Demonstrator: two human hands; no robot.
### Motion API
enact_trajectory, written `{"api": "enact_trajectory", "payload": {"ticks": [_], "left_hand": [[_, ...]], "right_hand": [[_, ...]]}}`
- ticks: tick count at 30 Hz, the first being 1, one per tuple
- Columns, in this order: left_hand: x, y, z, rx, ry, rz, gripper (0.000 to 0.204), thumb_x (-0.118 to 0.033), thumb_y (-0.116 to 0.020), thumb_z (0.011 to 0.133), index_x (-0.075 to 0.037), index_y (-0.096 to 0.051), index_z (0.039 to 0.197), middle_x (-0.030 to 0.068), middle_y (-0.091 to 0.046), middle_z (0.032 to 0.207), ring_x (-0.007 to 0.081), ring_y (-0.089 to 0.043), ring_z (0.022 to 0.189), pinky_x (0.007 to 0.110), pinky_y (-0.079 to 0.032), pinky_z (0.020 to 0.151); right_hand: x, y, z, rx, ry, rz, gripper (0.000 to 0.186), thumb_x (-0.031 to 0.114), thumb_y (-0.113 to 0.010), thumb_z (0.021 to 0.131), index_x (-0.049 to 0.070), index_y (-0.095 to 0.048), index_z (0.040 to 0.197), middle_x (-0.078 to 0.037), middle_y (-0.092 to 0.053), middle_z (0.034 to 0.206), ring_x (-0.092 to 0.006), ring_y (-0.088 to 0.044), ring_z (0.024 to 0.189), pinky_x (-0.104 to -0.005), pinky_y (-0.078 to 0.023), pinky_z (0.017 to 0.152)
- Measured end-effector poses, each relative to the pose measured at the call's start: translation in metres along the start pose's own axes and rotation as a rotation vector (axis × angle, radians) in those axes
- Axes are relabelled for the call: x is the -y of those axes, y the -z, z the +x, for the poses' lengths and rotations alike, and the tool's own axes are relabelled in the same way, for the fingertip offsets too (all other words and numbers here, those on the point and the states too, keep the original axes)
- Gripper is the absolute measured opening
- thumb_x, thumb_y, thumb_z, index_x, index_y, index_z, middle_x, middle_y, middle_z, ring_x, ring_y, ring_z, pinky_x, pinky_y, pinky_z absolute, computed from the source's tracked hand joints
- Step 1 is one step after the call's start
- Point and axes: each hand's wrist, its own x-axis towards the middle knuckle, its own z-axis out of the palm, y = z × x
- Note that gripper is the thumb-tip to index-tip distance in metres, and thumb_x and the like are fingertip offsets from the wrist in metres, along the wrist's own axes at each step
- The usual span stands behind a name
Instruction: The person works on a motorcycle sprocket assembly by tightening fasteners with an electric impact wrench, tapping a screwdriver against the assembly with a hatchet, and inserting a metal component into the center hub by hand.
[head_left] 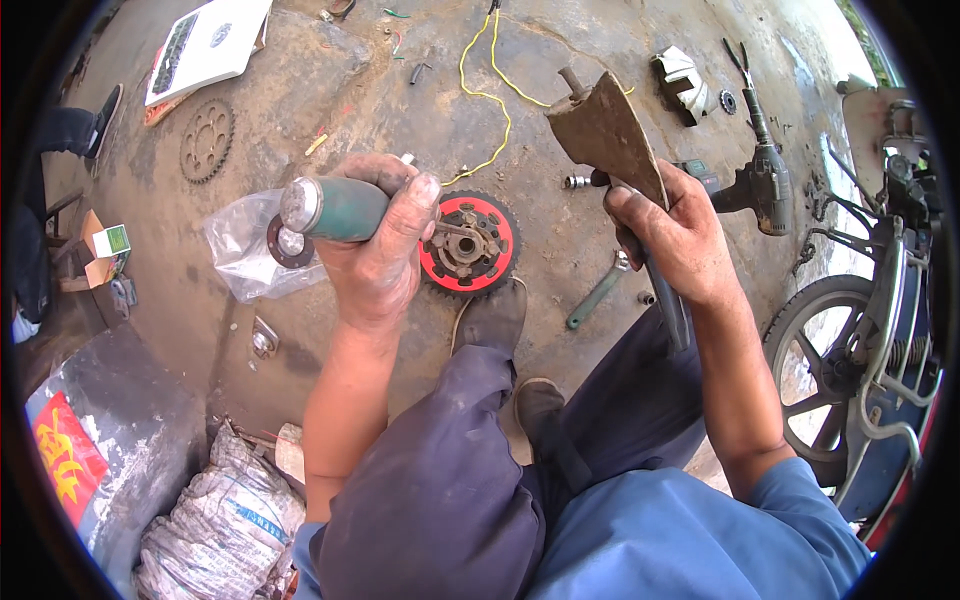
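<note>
My left hand (375, 245) is closed round the green handle of a screwdriver (345, 208), whose metal-capped end faces left. Its shaft slants down to the hub of a toothed sprocket (500, 262) with a red ring, on the floor by my shoe. From this view I cannot tell whether the tip touches the hub. Raised on the right, my right hand (672, 230) grips a hatchet (605, 130) with a broad, rusty blade and a dark handle pointing down toward my knee. The hatchet is well apart from the screwdriver.
A green-handled wrench (592, 298) and a cordless power tool (768, 190) lie to the right, before a motorcycle (880, 370). On the left are a plastic bag (232, 240), a bare sprocket (207, 142) and another person's leg (70, 135). A yellow cord (503, 100) runs across the floor.
</note>
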Motion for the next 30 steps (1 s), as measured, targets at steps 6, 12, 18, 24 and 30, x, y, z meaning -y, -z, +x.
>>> {"api": "enact_trajectory", "payload": {"ticks": [6, 12, 18, 24, 30], "left_hand": [[0.025, 0.007, 0.001, 0.198, -0.144, 0.179, 0.014, -0.004, -0.068, 0.092, -0.005, -0.054, 0.094, 0.0053, -0.052, 0.076, 0.0141, -0.050, 0.064, 0.028, -0.039, 0.056], [0.019, 0.010, -0.006, 0.242, 0.004, -0.072, 0.022, -0.010, -0.068, 0.083, -0.008, -0.047, 0.088, 0.0034, -0.047, 0.072, 0.0133, -0.042, 0.059, 0.027, -0.036, 0.053], [0.024, 0.006, 0.002, 0.370, -0.039, 0.089, 0.026, -0.010, -0.071, 0.082, -0.008, -0.045, 0.086, 0.0032, -0.047, 0.070, 0.0132, -0.043, 0.059, 0.028, -0.036, 0.053], [-0.018, 0.029, -0.001, 0.133, -0.025, 0.023, 0.016, -0.006, -0.072, 0.086, -0.003, -0.057, 0.090, 0.0024, -0.055, 0.075, 0.0106, -0.053, 0.063, 0.026, -0.042, 0.056], [-0.002, 0.099, 0.001, -0.228, 0.387, 0.762, 0.025, -0.026, -0.082, 0.091, -0.004, -0.070, 0.097, -0.0019, -0.063, 0.078, 0.0063, -0.052, 0.062, 0.026, -0.044, 0.056]], "right_hand": [[0.017, -0.011, -0.016, -0.044, -0.045, -0.061, 0.024, 0.016, -0.069, 0.097, 0.000, -0.064, 0.114, 0.004, -0.054, 0.068, -0.0053, -0.049, 0.052, -0.0254, -0.039, 0.047], [0.013, -0.013, -0.031, -0.050, -0.030, -0.029, 0.017, 0.014, -0.070, 0.097, 0.002, -0.064, 0.107, 0.004, -0.055, 0.067, -0.0059, -0.050, 0.052, -0.0256, -0.040, 0.046], [0.006, -0.014, -0.036, 0.018, -0.049, -0.018, 0.019, 0.020, -0.069, 0.100, 0.005, -0.065, 0.111, 0.006, -0.054, 0.067, -0.0043, -0.049, 0.053, -0.0254, -0.038, 0.046], [-0.019, -0.010, -0.020, 0.158, 0.024, -0.245, 0.034, 0.034, -0.070, 0.101, 0.002, -0.068, 0.114, 0.003, -0.054, 0.065, -0.0057, -0.052, 0.056, -0.0284, -0.043, 0.049], [-0.068, -0.037, 0.029, 0.245, 0.179, -1.097, 0.036, 0.035, -0.068, 0.095, 0.000, -0.061, 0.101, -0.025, -0.068, 0.079, -0.0472, -0.066, 0.079, -0.0540, -0.053, 0.071]]}}
